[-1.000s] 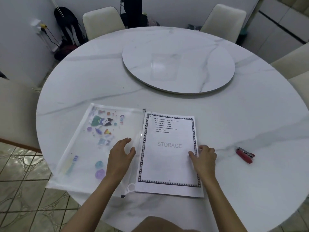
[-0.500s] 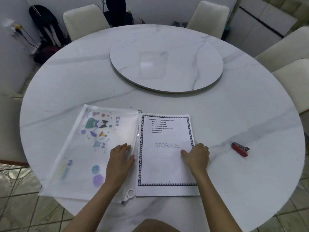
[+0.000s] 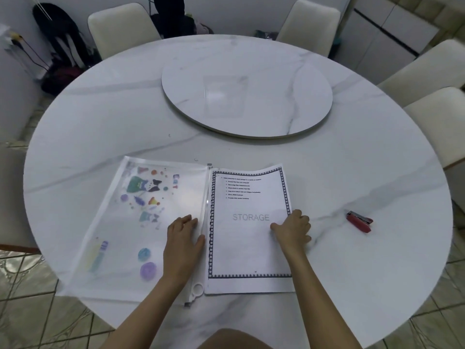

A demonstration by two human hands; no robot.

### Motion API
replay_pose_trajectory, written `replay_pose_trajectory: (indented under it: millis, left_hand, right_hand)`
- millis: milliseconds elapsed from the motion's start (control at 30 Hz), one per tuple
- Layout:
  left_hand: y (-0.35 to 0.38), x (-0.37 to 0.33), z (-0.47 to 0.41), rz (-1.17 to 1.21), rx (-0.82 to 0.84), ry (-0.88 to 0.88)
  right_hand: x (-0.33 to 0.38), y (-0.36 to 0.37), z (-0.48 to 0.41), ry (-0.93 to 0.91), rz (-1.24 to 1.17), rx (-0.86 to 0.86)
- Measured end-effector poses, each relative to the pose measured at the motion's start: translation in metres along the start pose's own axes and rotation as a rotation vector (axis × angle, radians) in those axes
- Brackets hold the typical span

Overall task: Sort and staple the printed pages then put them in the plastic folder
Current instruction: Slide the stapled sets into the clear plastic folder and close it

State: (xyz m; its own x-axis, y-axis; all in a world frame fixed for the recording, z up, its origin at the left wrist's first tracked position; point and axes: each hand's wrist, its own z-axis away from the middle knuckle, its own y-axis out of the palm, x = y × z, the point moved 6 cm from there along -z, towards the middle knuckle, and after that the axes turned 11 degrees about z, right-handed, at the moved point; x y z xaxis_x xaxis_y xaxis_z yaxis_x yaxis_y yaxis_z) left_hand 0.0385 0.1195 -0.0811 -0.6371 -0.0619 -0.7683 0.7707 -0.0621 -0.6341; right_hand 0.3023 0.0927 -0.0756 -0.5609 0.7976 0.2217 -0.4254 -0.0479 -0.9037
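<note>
The printed pages (image 3: 247, 248), headed STORAGE with a black patterned border, lie on the white marble table (image 3: 352, 285) in front of me. Their right edge lifts off the table where my right hand (image 3: 293, 229) pinches it at mid-height. A translucent plastic folder (image 3: 120, 230) with colourful stickers and a zip along its right side lies just left of the pages. My left hand (image 3: 183, 244) rests flat on the folder beside the zip. A red stapler (image 3: 359, 221) lies on the table to the right, apart from both hands.
A round marble turntable (image 3: 302, 96) sits at the table's centre. Cream chairs (image 3: 120, 28) stand around the far and right sides. A dark bag (image 3: 60, 46) leans at the wall, far left. The table's near edge runs just below the folder and pages.
My right hand has curled on the pages' right edge and raised it, so the top right corner bows up. My left hand has stayed flat on the folder.
</note>
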Motion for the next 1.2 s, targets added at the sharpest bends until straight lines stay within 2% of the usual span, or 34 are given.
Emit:
replay_pose_trajectory:
  millis: [200, 333, 467, 633, 767, 867, 1067, 1200]
  left_hand:
    - [0.002, 0.001, 0.000, 0.007, -0.001, -0.003]
    - [0.002, 0.002, -0.001, 0.006, -0.004, -0.009]
    - [0.001, 0.001, -0.001, 0.006, 0.004, -0.015]
    - [0.000, 0.000, -0.002, -0.006, 0.032, -0.018]
    - [-0.004, -0.001, -0.003, 0.054, -0.021, -0.043]
    - [-0.007, -0.004, -0.002, 0.127, -0.058, -0.060]
    - [-0.022, -0.012, 0.006, 0.247, -0.199, -0.025]
    - [-0.030, -0.023, 0.010, 0.246, -0.272, 0.033]
  right_hand:
    - [-0.007, 0.001, -0.013, 0.110, -0.111, 0.070]
    - [-0.008, 0.004, -0.018, 0.109, -0.165, 0.080]
    - [-0.006, 0.005, -0.021, 0.036, -0.190, 0.095]
    - [-0.007, -0.009, -0.011, -0.200, -0.445, 0.054]
    - [-0.013, -0.012, -0.003, -0.360, -0.664, 0.287]
    - [-0.023, -0.004, 0.001, -0.376, -0.732, 0.421]
    - [-0.035, -0.008, 0.006, -0.406, -0.777, 0.392]
    - [-0.032, -0.023, 0.009, -0.462, -0.801, 0.440]
